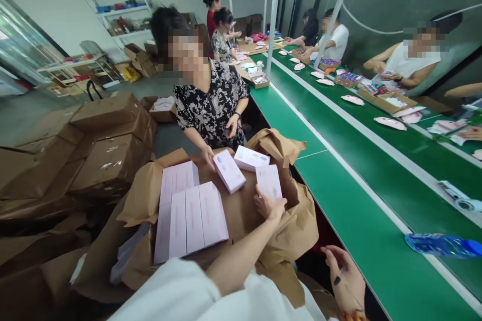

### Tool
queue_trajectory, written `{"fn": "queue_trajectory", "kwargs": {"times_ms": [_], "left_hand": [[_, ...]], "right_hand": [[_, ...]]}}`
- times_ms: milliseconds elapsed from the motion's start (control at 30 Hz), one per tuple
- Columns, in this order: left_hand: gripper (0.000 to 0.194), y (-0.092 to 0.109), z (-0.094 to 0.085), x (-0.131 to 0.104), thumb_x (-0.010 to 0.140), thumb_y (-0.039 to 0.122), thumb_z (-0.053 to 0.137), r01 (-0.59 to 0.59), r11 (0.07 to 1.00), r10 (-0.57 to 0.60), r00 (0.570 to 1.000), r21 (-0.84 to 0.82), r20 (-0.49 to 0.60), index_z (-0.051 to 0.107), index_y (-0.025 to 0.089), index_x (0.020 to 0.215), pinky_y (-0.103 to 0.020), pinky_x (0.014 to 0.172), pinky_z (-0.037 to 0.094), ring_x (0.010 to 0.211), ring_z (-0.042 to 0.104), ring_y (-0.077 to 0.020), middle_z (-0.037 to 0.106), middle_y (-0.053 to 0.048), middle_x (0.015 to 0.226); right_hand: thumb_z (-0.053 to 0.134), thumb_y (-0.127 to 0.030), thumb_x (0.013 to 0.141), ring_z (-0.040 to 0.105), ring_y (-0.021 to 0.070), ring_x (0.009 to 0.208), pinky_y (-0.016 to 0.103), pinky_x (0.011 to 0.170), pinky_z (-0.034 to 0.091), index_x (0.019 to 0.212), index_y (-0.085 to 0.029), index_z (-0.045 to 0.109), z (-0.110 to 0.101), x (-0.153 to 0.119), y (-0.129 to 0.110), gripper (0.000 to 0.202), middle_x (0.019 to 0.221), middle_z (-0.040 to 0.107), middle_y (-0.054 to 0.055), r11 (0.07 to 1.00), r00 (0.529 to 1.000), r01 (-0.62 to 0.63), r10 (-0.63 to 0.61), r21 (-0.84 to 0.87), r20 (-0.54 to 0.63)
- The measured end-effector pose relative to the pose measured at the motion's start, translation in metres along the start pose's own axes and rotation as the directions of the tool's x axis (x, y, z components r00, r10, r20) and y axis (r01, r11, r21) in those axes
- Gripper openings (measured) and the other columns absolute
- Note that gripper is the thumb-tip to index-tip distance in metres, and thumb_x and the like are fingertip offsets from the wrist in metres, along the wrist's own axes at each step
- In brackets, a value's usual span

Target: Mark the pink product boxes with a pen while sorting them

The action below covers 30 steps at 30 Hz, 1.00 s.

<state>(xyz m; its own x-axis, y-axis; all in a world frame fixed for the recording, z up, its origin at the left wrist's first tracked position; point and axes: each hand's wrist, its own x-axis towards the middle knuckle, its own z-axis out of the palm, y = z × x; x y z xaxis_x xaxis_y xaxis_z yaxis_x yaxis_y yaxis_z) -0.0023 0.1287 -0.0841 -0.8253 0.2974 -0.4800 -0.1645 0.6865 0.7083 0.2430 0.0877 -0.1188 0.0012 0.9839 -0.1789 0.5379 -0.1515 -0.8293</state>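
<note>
My left hand (270, 206) reaches over a large carton lined with brown paper (248, 205) and grips the lower end of a pale pink-white box (268, 181). Beside it, another pale box (229, 170) is touched by the hand (208, 157) of a person in a black-and-white patterned top. A third box (251, 158) lies flat just behind these two. Upright boxes (196, 218) stand in rows at the carton's left side. My right hand (344, 276) is low by the bench edge, fingers loosely bent and apart; a small dark spot shows near them.
A green conveyor bench (339, 220) runs along the right, with a blue-capped bottle (442, 245) and pink pouches (390, 123) on it. Taped cartons (109, 160) are stacked at left. Several people work along the bench. A white metal post (274, 20) rises from it.
</note>
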Motion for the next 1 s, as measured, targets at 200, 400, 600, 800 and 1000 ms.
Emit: {"fn": "queue_trajectory", "kwargs": {"times_ms": [200, 400, 600, 800, 1000], "left_hand": [[0.138, -0.022, -0.057, -0.035, 0.068, 0.020, 0.099, -0.340, 0.937, 0.338, 0.940, -0.077, -0.044, 0.029, 0.022, 0.187, -0.058, 0.151, 0.042, 0.185, 0.046, -0.0455, 0.046, -0.028, 0.195], [0.140, -0.050, -0.136, -0.090, 0.067, 0.041, 0.111, -0.402, 0.913, 0.408, 0.902, -0.069, 0.144, 0.039, 0.023, 0.186, -0.075, 0.150, 0.039, 0.183, 0.043, -0.0575, 0.050, -0.030, 0.192], [0.098, -0.061, -0.199, -0.112, 0.074, 0.065, 0.112, -0.040, 0.881, 0.255, 0.879, -0.471, 0.402, 0.073, 0.023, 0.152, -0.064, 0.125, 0.061, 0.146, 0.076, -0.0499, 0.082, -0.021, 0.157], [0.093, -0.062, -0.199, -0.126, 0.066, 0.067, 0.116, 0.150, 0.714, 0.121, 0.936, -0.684, 0.332, 0.081, 0.024, 0.141, -0.054, 0.109, 0.065, 0.128, 0.082, -0.0436, 0.090, -0.014, 0.134], [0.086, -0.063, -0.197, -0.142, 0.072, 0.060, 0.115, 0.151, 0.643, 0.172, 0.927, -0.750, 0.334, 0.078, 0.027, 0.142, -0.057, 0.112, 0.067, 0.127, 0.085, -0.0431, 0.091, -0.011, 0.124]], "right_hand": [[0.092, -0.084, 0.088, 0.080, 0.0418, 0.149, 0.058, 0.119, 0.072, 0.157, -0.029, 0.078, 0.045, 0.033, -0.064, 0.090, 0.170, 0.076, 0.020, 0.910, 0.937, 0.030, -0.169, 0.413, 0.304], [0.103, -0.072, 0.087, 0.079, 0.0442, 0.150, 0.065, 0.126, 0.068, 0.174, -0.027, 0.068, 0.075, 0.013, -0.099, 0.104, 0.168, 0.078, 0.022, 0.820, 0.834, -0.105, -0.235, 0.563, 0.498], [0.103, -0.073, 0.088, 0.088, 0.0406, 0.129, 0.052, 0.105, 0.077, 0.164, -0.025, 0.078, 0.057, -0.019, -0.115, 0.094, 0.150, 0.087, 0.022, 0.782, 0.648, -0.214, -0.335, 0.586, 0.684], [0.071, -0.077, 0.116, 0.078, 0.0221, 0.080, 0.035, 0.075, 0.065, 0.115, -0.022, 0.085, 0.023, -0.052, -0.154, 0.057, 0.096, 0.085, 0.009, 0.766, 0.970, 0.056, -0.195, 0.640, 0.148], [0.070, -0.064, 0.121, 0.068, 0.0176, 0.062, 0.031, 0.057, 0.056, 0.113, -0.023, 0.092, -0.007, -0.104, -0.177, 0.047, 0.076, 0.073, 0.002, 0.587, 0.905, 0.260, -0.424, 0.767, 0.017]]}}
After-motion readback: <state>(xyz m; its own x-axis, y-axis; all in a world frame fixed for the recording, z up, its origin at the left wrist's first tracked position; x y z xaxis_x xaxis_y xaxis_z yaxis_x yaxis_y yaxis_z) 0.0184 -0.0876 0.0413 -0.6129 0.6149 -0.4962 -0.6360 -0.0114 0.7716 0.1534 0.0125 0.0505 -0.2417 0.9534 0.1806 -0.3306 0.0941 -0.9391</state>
